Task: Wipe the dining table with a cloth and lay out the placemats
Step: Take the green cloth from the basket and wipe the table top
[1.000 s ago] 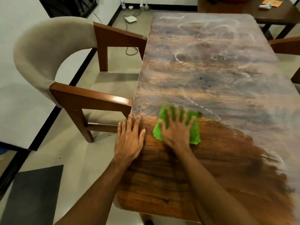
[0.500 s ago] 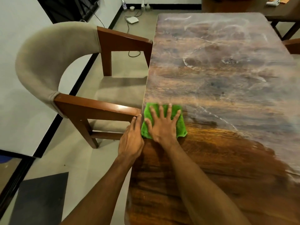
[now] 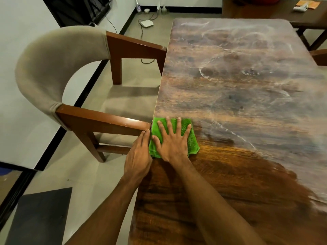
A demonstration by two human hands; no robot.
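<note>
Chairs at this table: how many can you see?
2. A padded chair stands left of the dining table; only a wooden piece of a second chair shows at the right edge of the view. Others may be out of frame.

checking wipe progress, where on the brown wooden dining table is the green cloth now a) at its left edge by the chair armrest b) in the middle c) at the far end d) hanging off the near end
a: the right hand presses the green cloth flat at the left edge of the brown wooden table, beside the wooden chair armrest.
</note>
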